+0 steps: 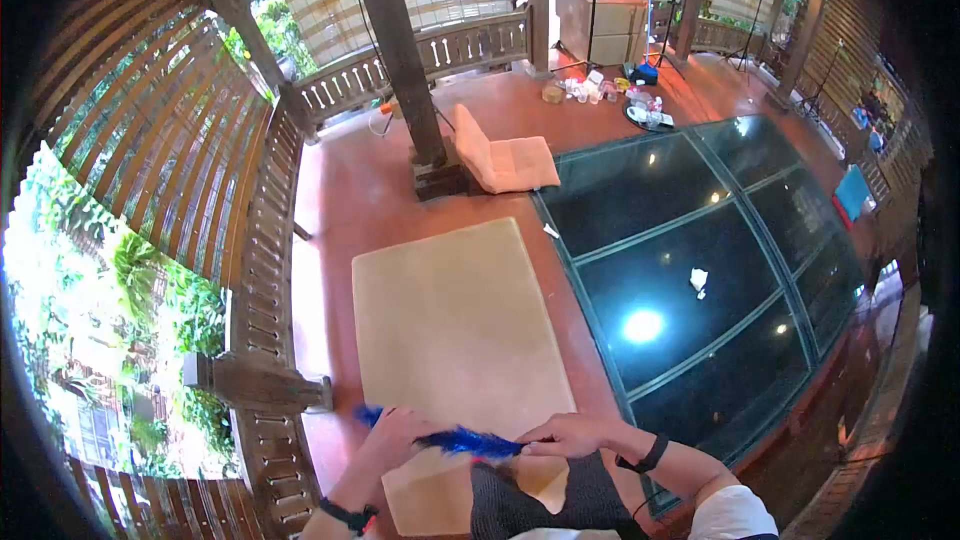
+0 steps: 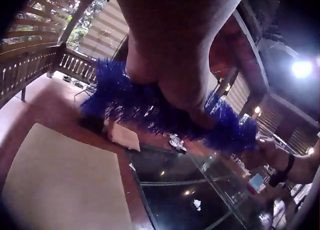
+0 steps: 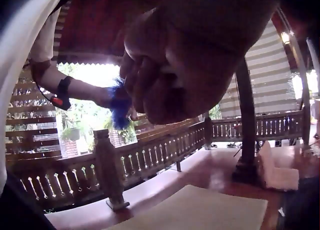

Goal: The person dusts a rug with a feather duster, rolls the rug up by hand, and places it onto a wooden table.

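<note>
Blue tinsel strand [image 1: 462, 440] runs lengthwise from the left hand [image 1: 397, 437], which grips it, across to the right hand [image 1: 568, 434], pinching one end; a tuft pokes beyond the left.

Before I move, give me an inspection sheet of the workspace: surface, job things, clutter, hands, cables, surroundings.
Surface: beige mat on red floor; dark glass panels to its right in the head view.
Job things: blue tinsel, running between both hands.
Clutter: crumpled white scrap on the glass; cups and small containers grouped on the far floor.
Hands: left hand grips the tinsel along its length; right hand pinches it near one end.
Cables: nothing seen across the mat; farther off, too small to tell.
Surroundings: wooden railing on the left, dark post, orange floor chair beside that post.
</note>
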### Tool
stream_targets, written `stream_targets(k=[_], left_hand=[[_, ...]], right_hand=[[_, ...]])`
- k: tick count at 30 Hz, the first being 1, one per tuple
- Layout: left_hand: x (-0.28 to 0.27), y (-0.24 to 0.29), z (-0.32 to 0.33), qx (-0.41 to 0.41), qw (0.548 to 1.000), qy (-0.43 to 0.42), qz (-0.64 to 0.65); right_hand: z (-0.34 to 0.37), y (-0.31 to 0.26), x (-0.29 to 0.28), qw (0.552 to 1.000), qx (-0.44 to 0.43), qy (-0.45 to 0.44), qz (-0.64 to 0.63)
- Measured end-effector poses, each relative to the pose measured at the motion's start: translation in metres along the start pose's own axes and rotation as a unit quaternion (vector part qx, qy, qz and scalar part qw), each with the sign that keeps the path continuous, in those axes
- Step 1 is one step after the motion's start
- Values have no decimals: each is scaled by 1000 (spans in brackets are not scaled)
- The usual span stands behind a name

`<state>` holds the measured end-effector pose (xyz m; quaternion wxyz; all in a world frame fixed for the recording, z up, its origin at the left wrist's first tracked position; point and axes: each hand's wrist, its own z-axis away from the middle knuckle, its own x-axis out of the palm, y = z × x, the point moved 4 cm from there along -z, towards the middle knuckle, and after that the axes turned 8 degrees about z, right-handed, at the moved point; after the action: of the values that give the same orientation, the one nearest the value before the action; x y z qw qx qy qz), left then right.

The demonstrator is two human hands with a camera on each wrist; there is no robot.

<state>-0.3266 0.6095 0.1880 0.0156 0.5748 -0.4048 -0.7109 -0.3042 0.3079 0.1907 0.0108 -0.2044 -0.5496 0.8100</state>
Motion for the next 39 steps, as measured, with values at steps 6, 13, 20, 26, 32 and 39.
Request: stream_targets(k=[6, 13, 20, 26, 32, 39], left_hand=[[19, 80, -84, -4, 997, -69, 38], [21, 120, -118, 1, 998, -51, 43], [-14, 106, -131, 20, 999, -17, 29], [-72, 64, -148, -52, 992, -11, 118], [-102, -113, -146, 59, 995, -54, 61], [-153, -189, -167, 105, 975, -179, 86]], right_hand=[[100, 52, -32, 997, -6, 68, 39], [156, 11, -90, 993, 47, 20, 107], [103, 0, -112, 930, 3, 180, 321], [18, -3, -142, 939, 90, 124, 308], [-74, 15, -161, 955, 75, 189, 217], [-144, -41, -139, 955, 88, 250, 130]])
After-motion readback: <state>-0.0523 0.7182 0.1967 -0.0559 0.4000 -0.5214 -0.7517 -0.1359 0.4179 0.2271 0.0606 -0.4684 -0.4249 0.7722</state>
